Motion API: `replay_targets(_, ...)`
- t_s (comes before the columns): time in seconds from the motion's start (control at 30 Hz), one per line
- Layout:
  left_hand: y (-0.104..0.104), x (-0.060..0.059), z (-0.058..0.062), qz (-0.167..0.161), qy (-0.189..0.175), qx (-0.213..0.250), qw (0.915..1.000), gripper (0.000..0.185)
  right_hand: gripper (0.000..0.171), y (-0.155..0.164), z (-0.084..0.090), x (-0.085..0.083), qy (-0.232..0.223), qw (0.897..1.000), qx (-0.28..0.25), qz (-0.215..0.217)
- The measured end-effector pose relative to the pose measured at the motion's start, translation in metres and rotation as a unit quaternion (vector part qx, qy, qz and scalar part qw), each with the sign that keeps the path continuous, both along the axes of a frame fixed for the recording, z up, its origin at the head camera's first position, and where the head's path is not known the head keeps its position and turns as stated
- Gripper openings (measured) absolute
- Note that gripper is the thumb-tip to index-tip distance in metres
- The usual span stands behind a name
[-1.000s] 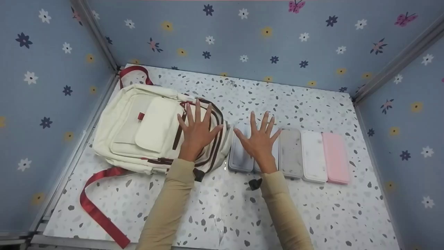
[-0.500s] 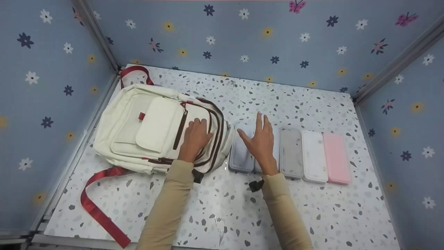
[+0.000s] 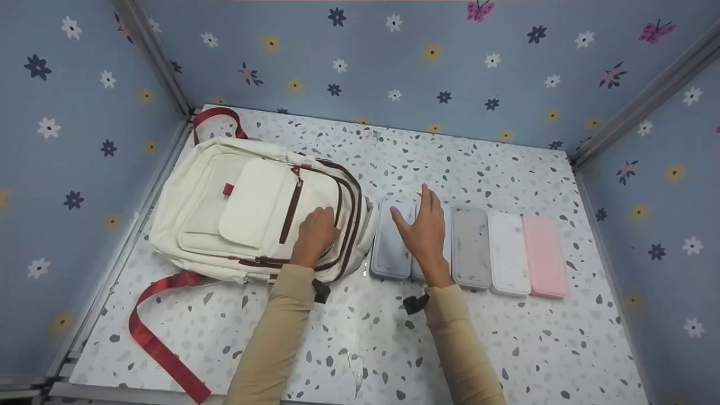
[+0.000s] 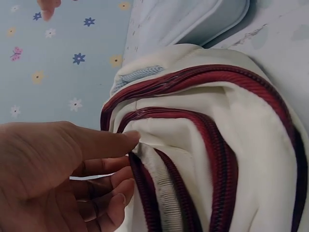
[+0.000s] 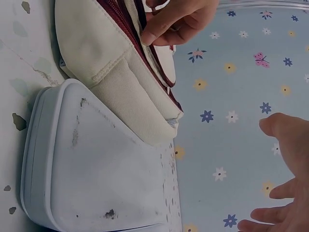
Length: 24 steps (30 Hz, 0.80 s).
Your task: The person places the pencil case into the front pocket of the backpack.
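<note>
The cream backpack [image 3: 247, 211] lies flat on the left half of the speckled desk [image 3: 394, 337], its front pocket facing up and its dark red zipper tracks [image 4: 212, 145] curving along its right end. The left hand [image 3: 316, 233] rests on that right end with fingers curled; in the left wrist view the thumb and fingertips close on the fabric edge beside a zipper track. A red strap [image 3: 160, 337] trails from the backpack toward the near left edge of the desk, and a red top handle [image 3: 216, 118] loops at its far end.

Just right of the backpack, touching its side, sits a pale blue case [image 3: 389, 242]. The right hand [image 3: 427, 233] hovers over the row of cases, fingers straight and together, thumb apart, holding nothing. Further right the cases lie side by side: a grey case [image 3: 471, 247], a white case [image 3: 508, 253] and a pink case [image 3: 544, 256].

Blue floral panels [image 3: 394, 62] enclose the desk on three sides.
</note>
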<state>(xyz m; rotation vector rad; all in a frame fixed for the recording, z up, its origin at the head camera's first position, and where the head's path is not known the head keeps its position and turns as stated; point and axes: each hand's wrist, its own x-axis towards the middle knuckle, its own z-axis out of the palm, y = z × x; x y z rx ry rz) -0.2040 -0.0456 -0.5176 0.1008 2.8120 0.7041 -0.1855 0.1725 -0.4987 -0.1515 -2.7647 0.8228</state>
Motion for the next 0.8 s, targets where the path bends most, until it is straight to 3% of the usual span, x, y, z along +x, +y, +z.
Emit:
replay_targets(0.2,0.001,0.003,-0.004,-0.001,0.021,-0.004,0.9998,0.014,0.084,0.000,-0.001,0.001,0.003,1.000,0.002,-0.004)
replay_targets(0.37,0.000,0.006,0.000,0.000,0.037,0.008,0.9993,0.010,0.084,0.001,-0.001,0.002,-0.001,1.000,-0.005,-0.003)
replay_targets(0.8,-0.015,0.004,0.049,0.021,0.052,0.054,0.9970,0.015,0.085,0.001,-0.001,0.005,-0.007,1.000,-0.013,-0.004)
